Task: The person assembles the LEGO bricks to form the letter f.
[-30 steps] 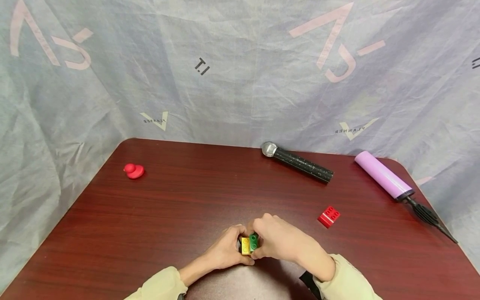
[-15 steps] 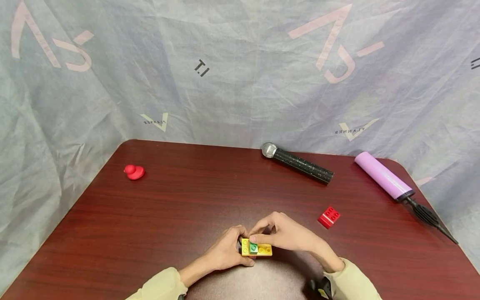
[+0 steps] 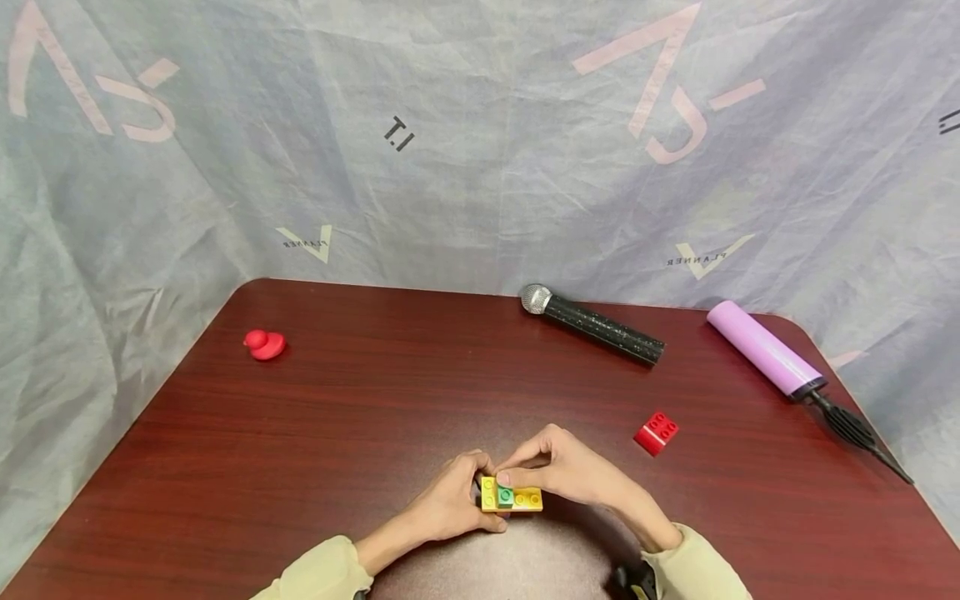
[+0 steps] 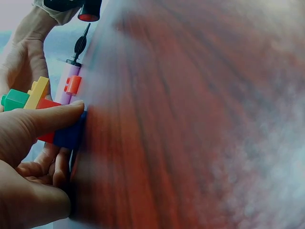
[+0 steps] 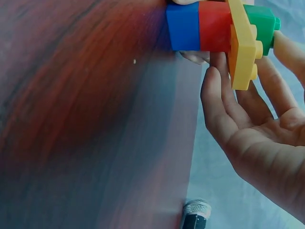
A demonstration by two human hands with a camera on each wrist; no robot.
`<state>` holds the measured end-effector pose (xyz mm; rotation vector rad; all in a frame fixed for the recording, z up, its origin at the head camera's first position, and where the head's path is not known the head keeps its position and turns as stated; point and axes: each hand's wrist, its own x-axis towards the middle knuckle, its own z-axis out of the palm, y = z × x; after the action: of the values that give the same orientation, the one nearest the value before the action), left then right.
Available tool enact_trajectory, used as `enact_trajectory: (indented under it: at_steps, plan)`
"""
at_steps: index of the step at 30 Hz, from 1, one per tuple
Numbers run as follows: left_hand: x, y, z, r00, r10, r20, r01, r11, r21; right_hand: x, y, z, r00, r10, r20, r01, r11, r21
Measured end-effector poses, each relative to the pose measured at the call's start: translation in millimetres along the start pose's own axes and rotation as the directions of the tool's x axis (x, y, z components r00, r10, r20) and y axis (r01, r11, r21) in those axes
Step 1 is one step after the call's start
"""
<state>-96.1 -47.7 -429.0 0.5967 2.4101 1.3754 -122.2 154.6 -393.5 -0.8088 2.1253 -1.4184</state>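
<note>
Near the front of the table, toy building bricks form a stack. A blue brick (image 5: 183, 27) is at the bottom, then a red brick (image 5: 214, 26), a long yellow brick (image 3: 530, 500) and a green brick (image 3: 506, 498) on top. The yellow one juts out to the right, its studs showing on either side of the green one. My left hand (image 3: 450, 500) grips the lower stack, fingers and thumb around its sides. With thumb over the far stud and a finger behind, my right hand (image 3: 577, 468) pinches the green brick.
A loose red brick (image 3: 657, 433) lies right of the hands. Farther back are a black microphone (image 3: 600, 327) and a purple hand pump (image 3: 768, 350) near the right edge. A red toy duck (image 3: 266, 344) sits at the left. A grey cloth (image 3: 450, 167) hangs behind the table.
My right hand has shifted from around the stack's right side to behind it, thumb now atop the green brick, uncovering the yellow brick's right end. The left hand stays in place.
</note>
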Motion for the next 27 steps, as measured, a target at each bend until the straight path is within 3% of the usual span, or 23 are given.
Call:
enact_trajectory:
  at_steps: [9, 19, 24, 27]
  plan:
    - [1.1, 1.5, -2.4, 1.000, 0.023, -0.010, -0.023, 1.000, -0.008, 1.8, -5.4, -0.9, 0.999, 0.038, -0.011, -0.038, 0.999, -0.026]
    - [0.7, 0.4, -0.8, 1.000, 0.003, 0.000, -0.003, 1.000, -0.005, -0.3, -2.4, -0.5, 1.000, 0.027, 0.008, -0.027, 0.999, -0.024]
    - [-0.7, -0.9, 0.5, 1.000, 0.012, -0.009, -0.012, 1.000, -0.003, -3.7, -3.0, -1.5, 1.000, 0.008, 0.019, -0.006, 0.992, -0.127]
    - [-1.4, -0.3, 0.6, 1.000, 0.020, -0.010, -0.020, 1.000, -0.016, -8.1, -4.8, -5.7, 1.000, 0.002, -0.018, -0.005, 0.982, -0.187]
